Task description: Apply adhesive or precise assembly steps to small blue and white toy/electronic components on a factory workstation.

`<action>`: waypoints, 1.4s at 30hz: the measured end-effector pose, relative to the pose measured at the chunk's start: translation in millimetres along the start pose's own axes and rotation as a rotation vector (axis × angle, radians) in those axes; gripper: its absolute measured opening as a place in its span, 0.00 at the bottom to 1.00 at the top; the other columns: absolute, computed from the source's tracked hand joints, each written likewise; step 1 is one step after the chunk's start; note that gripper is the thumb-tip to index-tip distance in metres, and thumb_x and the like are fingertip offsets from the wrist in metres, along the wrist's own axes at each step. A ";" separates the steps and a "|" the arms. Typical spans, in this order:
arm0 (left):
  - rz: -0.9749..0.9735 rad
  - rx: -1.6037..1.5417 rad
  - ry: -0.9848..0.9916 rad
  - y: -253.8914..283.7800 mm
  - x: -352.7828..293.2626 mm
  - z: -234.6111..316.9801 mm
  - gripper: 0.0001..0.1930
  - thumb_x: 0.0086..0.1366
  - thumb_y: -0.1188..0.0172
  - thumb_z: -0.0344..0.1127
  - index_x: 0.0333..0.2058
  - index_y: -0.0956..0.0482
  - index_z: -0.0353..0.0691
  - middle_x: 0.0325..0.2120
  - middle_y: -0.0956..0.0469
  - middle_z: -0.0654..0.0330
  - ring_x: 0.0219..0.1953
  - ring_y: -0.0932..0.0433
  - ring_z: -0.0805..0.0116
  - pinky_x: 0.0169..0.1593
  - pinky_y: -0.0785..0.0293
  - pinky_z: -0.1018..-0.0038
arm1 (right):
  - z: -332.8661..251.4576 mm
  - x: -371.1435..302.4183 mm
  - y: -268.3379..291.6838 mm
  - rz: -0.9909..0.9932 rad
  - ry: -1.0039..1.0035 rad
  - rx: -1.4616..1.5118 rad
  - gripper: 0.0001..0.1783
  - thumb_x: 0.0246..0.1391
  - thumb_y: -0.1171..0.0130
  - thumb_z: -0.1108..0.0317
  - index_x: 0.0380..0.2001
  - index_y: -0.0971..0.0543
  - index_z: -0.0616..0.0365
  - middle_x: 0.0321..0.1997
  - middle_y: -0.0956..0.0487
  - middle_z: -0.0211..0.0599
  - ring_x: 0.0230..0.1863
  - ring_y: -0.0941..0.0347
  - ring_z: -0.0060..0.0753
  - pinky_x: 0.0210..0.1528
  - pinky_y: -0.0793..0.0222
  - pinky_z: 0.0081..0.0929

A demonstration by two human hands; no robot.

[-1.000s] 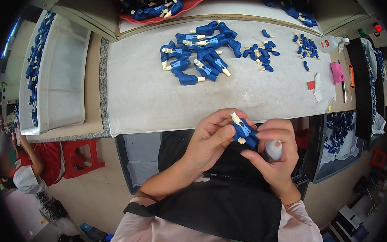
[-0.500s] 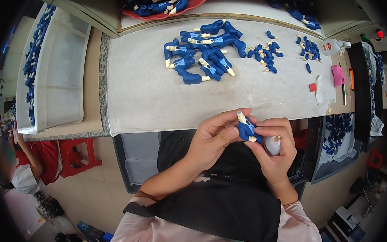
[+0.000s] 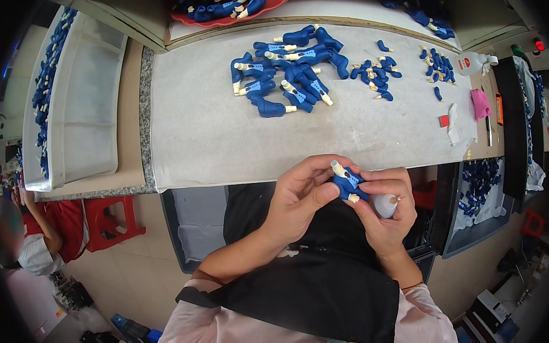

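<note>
The figure [image 3: 347, 186] has shifted slightly left, pinched between the fingers of the left grip [image 3: 300, 201] and right grip [image 3: 385, 231]; light, even pressure should suit, keeping the bottle [image 3: 385, 206] in the right palm clear of it.
</note>
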State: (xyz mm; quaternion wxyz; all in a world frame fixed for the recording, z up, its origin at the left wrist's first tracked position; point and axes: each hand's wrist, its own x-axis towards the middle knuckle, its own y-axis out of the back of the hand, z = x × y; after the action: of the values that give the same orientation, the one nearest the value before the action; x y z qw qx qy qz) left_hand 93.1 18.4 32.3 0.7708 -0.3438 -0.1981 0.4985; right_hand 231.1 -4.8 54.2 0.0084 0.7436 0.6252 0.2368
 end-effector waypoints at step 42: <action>-0.044 -0.420 0.262 -2.6 5.0 4.6 0.13 0.60 0.52 0.35 0.43 0.35 0.39 0.36 0.34 0.57 0.41 0.32 0.68 0.45 0.35 0.74 | -22.9 -1.7 42.6 0.019 0.224 0.046 0.26 0.25 0.29 0.67 0.30 0.32 0.52 0.32 0.33 0.34 0.25 0.34 0.28 0.24 0.34 0.19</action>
State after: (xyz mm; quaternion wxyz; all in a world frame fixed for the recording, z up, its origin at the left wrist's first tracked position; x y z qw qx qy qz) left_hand 93.9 23.8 37.1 0.7121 -0.5538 -0.2031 0.3808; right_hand 262.0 -22.2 87.1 -0.0810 0.7184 0.6204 0.3040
